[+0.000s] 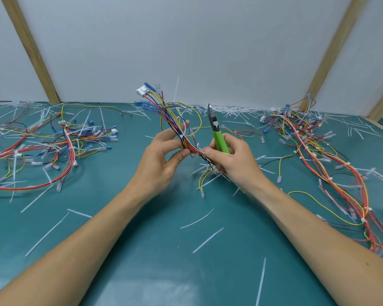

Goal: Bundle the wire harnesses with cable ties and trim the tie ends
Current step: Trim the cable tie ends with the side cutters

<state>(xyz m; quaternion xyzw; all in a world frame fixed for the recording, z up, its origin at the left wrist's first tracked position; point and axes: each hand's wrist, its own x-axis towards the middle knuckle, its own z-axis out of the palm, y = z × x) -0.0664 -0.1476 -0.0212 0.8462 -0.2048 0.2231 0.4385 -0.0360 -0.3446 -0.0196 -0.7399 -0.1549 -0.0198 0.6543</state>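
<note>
Harness gripped by left hand, right hand gripping cutters over teal mat.

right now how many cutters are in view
1: green-handled cutters held upright in the right hand, beside the wire harness held in the left hand. Others could be hidden under the wire piles.

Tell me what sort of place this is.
Most likely a manual wire-harness assembly bench. Piles of wire harnesses lie on a green table mat, which is littered with cut tie ends. The right hand holds green cutters, and the left hand grips a harness.
</note>
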